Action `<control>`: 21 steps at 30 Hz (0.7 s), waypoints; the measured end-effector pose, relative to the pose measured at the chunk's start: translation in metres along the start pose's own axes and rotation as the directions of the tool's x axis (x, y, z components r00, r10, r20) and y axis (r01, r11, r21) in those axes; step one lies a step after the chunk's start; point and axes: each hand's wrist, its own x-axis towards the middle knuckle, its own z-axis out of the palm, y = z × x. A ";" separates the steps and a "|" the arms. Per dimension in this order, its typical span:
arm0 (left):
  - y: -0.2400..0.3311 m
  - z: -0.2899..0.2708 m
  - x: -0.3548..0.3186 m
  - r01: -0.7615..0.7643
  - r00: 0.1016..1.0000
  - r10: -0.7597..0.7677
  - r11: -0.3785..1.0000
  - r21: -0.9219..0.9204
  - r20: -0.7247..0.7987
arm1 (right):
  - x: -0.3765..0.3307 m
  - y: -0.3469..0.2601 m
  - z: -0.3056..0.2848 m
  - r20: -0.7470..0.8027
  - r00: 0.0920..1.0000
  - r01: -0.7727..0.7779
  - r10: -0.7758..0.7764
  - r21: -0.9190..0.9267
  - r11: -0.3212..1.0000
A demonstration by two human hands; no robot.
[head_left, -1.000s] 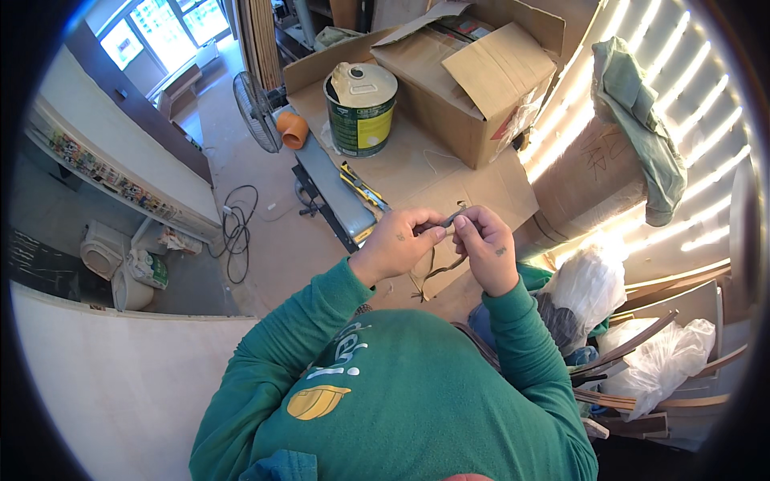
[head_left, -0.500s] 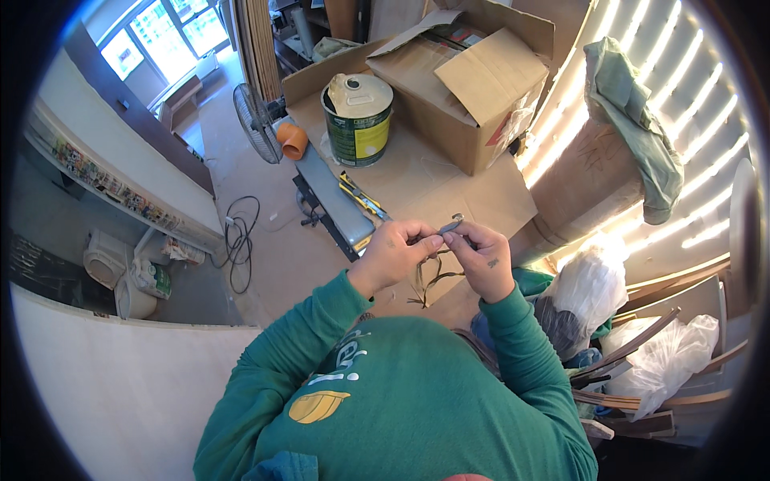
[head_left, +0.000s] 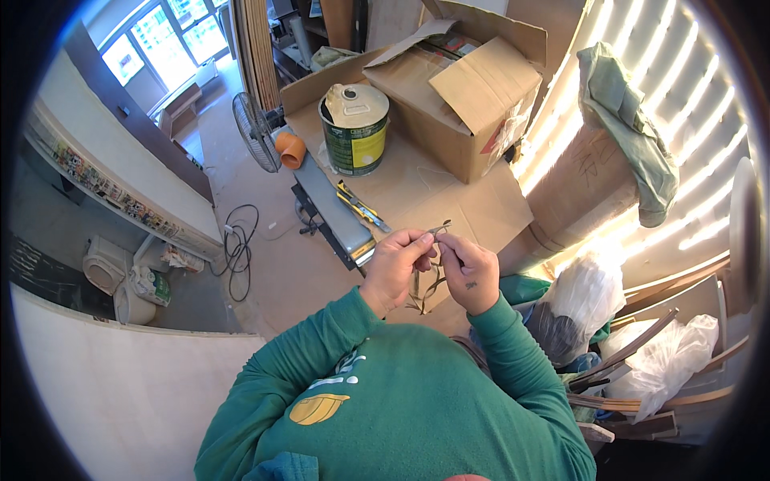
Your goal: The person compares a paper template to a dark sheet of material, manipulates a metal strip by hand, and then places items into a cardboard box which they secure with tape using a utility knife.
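Note:
In front of my chest, both hands are closed on a thin, dark olive, cord-like strip. My left hand pinches it between thumb and fingers. Close beside it, my right hand grips the strip too, its fingers curled. A short end sticks up past the fingertips, while a loose loop hangs below between the hands. Just beyond my left hand, yellow-and-black hand tools lie on a long grey metal piece. The part of the strip inside my fingers is hidden.
Ahead stand a green-and-yellow bucket and an open cardboard box. An orange pipe elbow lies near a fan. A black cable coils on the floor at left. Clear plastic bags and wood strips crowd the right.
The hands have drawn slightly closer together, and the right hand has moved left and down with its fingers more curled. A thin end of strip now shows where a greyish piece was.

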 end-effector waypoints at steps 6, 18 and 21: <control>-0.007 0.001 0.000 0.070 0.998 -0.068 0.978 -0.197 0.018 | -0.003 0.004 0.005 -0.017 1.000 0.027 -0.027 0.048 0.998; 0.025 0.000 0.002 -0.247 0.969 0.175 0.734 0.633 0.175 | 0.013 -0.014 -0.016 0.103 0.959 0.284 -0.265 -0.282 0.916; 0.041 0.008 -0.003 -0.244 0.968 0.150 0.746 0.620 0.202 | 0.021 -0.010 -0.019 0.080 0.965 0.263 -0.251 -0.203 0.943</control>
